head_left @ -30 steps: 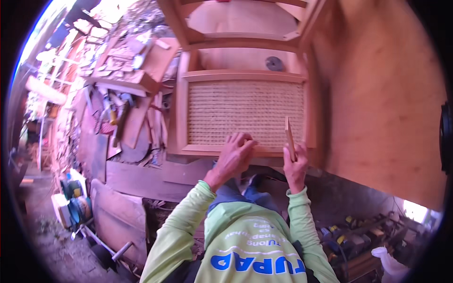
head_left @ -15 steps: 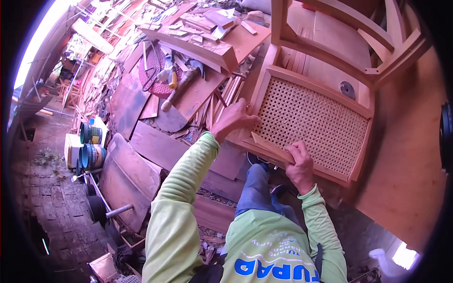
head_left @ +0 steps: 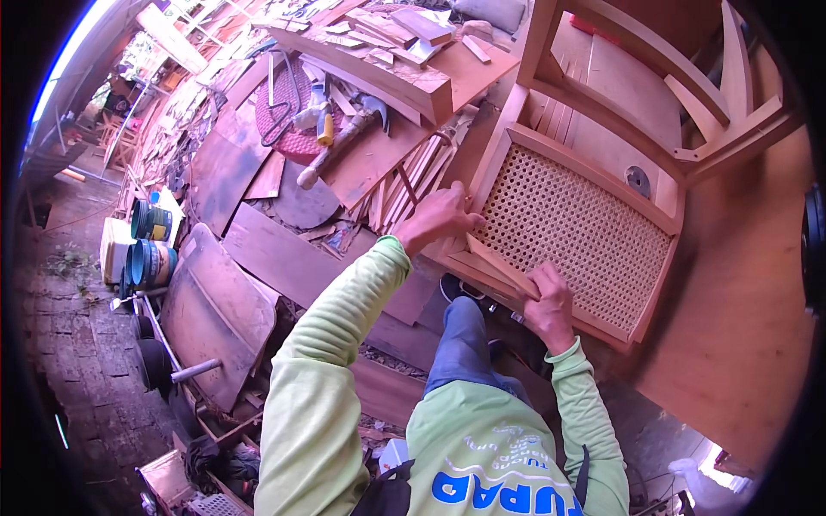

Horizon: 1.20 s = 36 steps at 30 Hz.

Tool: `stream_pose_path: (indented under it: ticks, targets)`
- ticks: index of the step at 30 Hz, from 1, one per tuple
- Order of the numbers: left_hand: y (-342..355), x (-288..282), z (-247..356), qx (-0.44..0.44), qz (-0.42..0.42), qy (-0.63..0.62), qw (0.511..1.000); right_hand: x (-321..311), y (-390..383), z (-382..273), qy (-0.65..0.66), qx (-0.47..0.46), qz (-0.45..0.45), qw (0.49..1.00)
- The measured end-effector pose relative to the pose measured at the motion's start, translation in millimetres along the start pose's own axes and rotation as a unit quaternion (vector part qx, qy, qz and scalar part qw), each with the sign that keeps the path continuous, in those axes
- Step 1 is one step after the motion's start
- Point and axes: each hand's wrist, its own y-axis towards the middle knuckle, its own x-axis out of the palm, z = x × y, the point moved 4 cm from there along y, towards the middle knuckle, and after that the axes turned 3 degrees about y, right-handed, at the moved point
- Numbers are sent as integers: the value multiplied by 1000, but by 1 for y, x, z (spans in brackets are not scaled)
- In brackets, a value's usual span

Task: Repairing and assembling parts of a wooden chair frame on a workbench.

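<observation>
A wooden chair frame with a woven cane seat panel stands in front of me. My left hand grips the seat's left side rail near the front corner, thumb over the edge by the cane. A narrow wooden strip runs at a slant along the front edge of the seat. Its right end is pinched in my right hand, whose fingers are closed; the strip's left end lies close below my left hand.
Left of the chair, a low board platform bears a claw hammer, a yellow-handled tool and a hacksaw frame. Wood offcuts pile behind. A round metal disc sits behind the seat. Buckets stand far left; a brown panel lies right.
The view has shifted slightly. The strip's slant against the front rail looks a little steeper, with its left end raised more clearly. Both hands keep their holds.
</observation>
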Motion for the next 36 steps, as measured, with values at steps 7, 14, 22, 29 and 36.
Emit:
stream_pose_path:
  ticks: [7, 14, 22, 29, 36]
  targets:
    - [1, 3, -1, 7, 14, -6, 1000, 2, 0, -3, 3, -18, 21, 1000]
    - [0, 6, -11, -9, 42, -75, 996, 4, 4, 4, 10, -29, 17, 999]
    - [-6, 16, -16, -21, 88, -102, 991, 5, 5, 2, -15, -38, -1, 999]
    - [0, 11, -16, 4, 51, -79, 996, 5, 5, 2, -20, -48, 4, 999]
    - [-3, 16, -15, 12, 92, -62, 994, -2, 9, 7, -10, -27, -83, 996]
